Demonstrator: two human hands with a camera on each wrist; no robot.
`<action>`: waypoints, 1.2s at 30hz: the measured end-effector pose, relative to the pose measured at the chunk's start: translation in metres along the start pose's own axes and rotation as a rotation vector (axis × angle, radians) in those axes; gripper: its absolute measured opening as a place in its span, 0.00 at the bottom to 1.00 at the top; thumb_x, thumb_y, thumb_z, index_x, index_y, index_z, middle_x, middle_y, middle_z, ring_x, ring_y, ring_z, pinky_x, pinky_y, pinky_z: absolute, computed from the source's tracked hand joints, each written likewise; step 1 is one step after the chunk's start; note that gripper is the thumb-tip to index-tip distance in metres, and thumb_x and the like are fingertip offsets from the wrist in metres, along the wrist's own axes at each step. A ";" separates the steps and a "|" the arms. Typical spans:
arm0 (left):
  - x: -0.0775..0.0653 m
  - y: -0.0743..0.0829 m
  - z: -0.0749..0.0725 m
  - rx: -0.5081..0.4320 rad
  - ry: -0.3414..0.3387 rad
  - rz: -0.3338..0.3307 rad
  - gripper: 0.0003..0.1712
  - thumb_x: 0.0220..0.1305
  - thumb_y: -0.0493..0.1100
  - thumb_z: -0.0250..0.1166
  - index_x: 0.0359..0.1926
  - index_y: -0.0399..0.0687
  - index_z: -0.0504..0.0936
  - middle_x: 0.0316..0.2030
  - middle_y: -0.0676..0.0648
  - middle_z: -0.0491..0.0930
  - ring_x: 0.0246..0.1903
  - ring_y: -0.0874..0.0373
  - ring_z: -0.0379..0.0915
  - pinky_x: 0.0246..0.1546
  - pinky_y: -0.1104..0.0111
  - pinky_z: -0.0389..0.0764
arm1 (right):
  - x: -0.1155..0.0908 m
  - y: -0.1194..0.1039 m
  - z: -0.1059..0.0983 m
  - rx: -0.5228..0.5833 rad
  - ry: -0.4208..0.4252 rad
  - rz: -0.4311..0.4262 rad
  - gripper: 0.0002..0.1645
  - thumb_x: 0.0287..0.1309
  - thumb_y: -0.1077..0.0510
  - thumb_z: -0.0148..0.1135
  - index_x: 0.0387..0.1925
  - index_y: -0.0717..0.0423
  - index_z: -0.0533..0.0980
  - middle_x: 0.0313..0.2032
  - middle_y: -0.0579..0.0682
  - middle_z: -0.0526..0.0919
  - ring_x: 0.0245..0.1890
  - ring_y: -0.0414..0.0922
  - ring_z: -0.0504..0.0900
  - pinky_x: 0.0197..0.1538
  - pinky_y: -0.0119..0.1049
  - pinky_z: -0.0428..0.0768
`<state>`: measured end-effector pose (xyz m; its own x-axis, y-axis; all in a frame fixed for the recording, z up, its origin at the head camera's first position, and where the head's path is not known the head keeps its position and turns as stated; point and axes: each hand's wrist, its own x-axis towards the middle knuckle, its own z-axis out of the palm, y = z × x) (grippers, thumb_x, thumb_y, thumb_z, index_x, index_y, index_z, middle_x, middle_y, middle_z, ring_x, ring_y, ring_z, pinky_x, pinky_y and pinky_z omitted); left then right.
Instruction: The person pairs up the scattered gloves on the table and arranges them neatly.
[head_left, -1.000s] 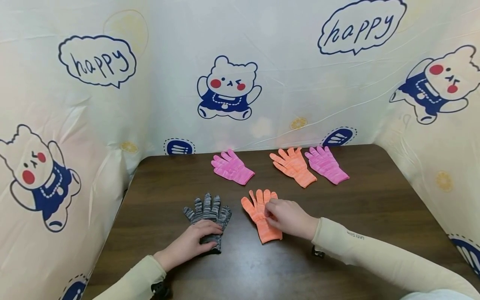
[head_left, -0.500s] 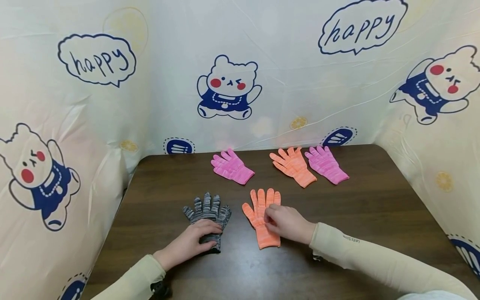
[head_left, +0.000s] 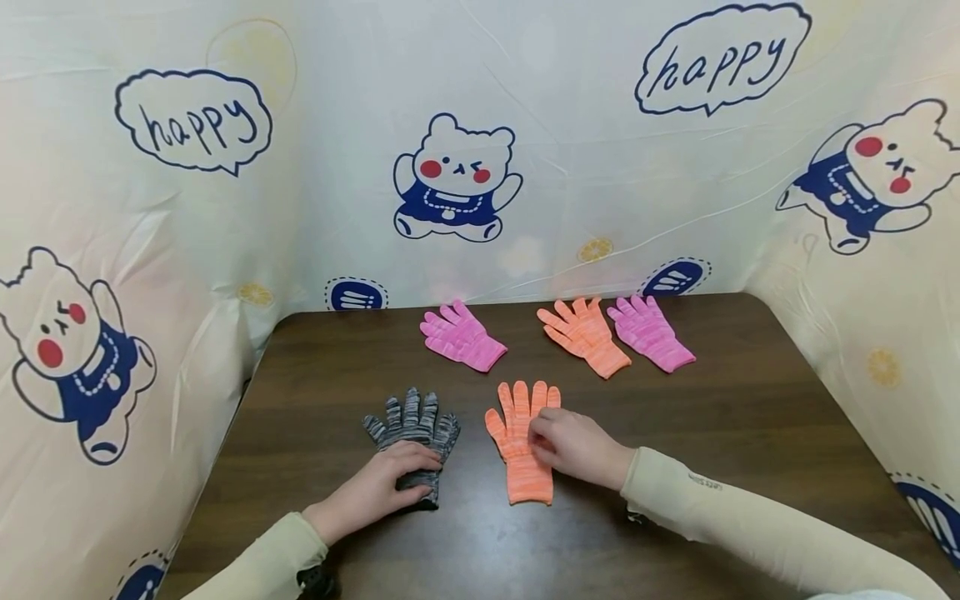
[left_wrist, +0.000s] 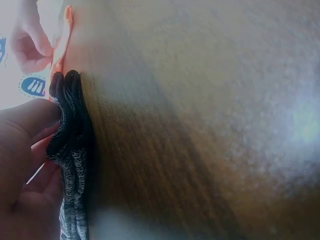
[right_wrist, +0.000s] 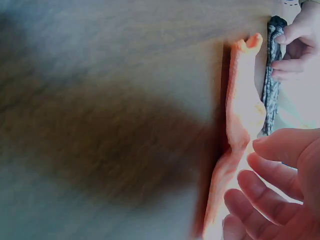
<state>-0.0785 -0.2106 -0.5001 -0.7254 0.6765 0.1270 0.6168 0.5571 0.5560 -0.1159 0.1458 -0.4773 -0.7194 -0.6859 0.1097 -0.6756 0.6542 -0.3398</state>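
A grey-and-black knit glove point(head_left: 422, 482) lies flat at the front left, its fingers pointing away. My left hand point(head_left: 392, 481) rests on its lower part; in the left wrist view the thumb point(left_wrist: 35, 117) touches the glove near its black cuff point(left_wrist: 70, 90). To its right lies an orange knit glove point(head_left: 525, 454), fingers away and cuff nearest. My right hand point(head_left: 577, 446) is over its right side. In the right wrist view the fingers point(right_wrist: 265, 195) are loosely bent at the orange glove's upper surface point(right_wrist: 240, 100), with no fabric seen between thumb and fingers.
At the back of the brown table point(head_left: 315, 400) lie a pink glove point(head_left: 463, 337), a second orange glove point(head_left: 587, 337) and another pink glove point(head_left: 652, 333). A printed cloth point(head_left: 570, 192) with bears hangs behind and at both sides.
The front orange glove has turned from a slant to nearly straight, its cuff swinging left, with my right hand on it. My left hand has stayed on the grey-and-black glove.
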 end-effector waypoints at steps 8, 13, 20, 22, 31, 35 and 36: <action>0.002 0.000 -0.001 0.000 0.004 0.038 0.16 0.66 0.39 0.73 0.54 0.48 0.87 0.56 0.49 0.83 0.58 0.51 0.78 0.57 0.56 0.81 | -0.003 0.004 0.001 0.018 -0.029 -0.008 0.06 0.61 0.58 0.74 0.38 0.49 0.83 0.34 0.41 0.77 0.32 0.38 0.72 0.36 0.33 0.78; 0.002 0.000 -0.002 0.010 0.000 0.047 0.15 0.67 0.39 0.73 0.54 0.48 0.86 0.56 0.50 0.83 0.57 0.51 0.78 0.57 0.56 0.81 | -0.002 0.004 0.003 0.029 -0.049 -0.010 0.07 0.60 0.57 0.75 0.39 0.49 0.83 0.35 0.42 0.77 0.34 0.39 0.72 0.38 0.33 0.79; -0.001 -0.017 0.008 -0.015 0.069 0.151 0.14 0.70 0.44 0.70 0.54 0.48 0.86 0.55 0.50 0.83 0.57 0.55 0.77 0.56 0.63 0.80 | -0.002 0.004 0.004 0.021 -0.060 -0.006 0.08 0.60 0.57 0.75 0.39 0.48 0.83 0.35 0.42 0.77 0.34 0.39 0.71 0.37 0.33 0.78; -0.001 -0.019 0.009 -0.017 0.081 0.165 0.14 0.71 0.46 0.70 0.55 0.49 0.86 0.55 0.51 0.83 0.57 0.56 0.77 0.56 0.65 0.79 | -0.002 0.004 0.003 0.021 -0.059 -0.007 0.08 0.60 0.57 0.75 0.39 0.49 0.83 0.35 0.42 0.77 0.35 0.39 0.72 0.38 0.33 0.78; -0.002 -0.006 -0.004 0.031 0.019 0.064 0.16 0.64 0.40 0.75 0.53 0.48 0.87 0.55 0.50 0.83 0.57 0.53 0.78 0.55 0.57 0.82 | -0.003 0.005 0.004 0.025 -0.050 -0.028 0.08 0.60 0.58 0.75 0.39 0.49 0.83 0.35 0.42 0.76 0.35 0.39 0.71 0.38 0.33 0.78; -0.004 -0.006 -0.006 0.052 0.018 0.062 0.16 0.63 0.38 0.75 0.53 0.47 0.87 0.55 0.50 0.83 0.56 0.53 0.78 0.55 0.58 0.82 | -0.003 0.005 0.004 0.031 -0.052 -0.031 0.08 0.60 0.59 0.74 0.39 0.50 0.83 0.35 0.42 0.76 0.35 0.39 0.72 0.38 0.33 0.78; -0.004 -0.007 -0.007 0.054 0.020 0.065 0.16 0.63 0.38 0.75 0.52 0.47 0.87 0.55 0.50 0.83 0.56 0.53 0.78 0.54 0.58 0.82 | -0.003 0.005 0.003 0.034 -0.055 -0.030 0.07 0.60 0.59 0.74 0.39 0.50 0.83 0.35 0.42 0.76 0.35 0.39 0.72 0.39 0.33 0.78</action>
<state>-0.0816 -0.2204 -0.4987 -0.6888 0.7028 0.1778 0.6780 0.5375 0.5014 -0.1165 0.1501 -0.4825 -0.6883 -0.7222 0.0689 -0.6901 0.6225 -0.3690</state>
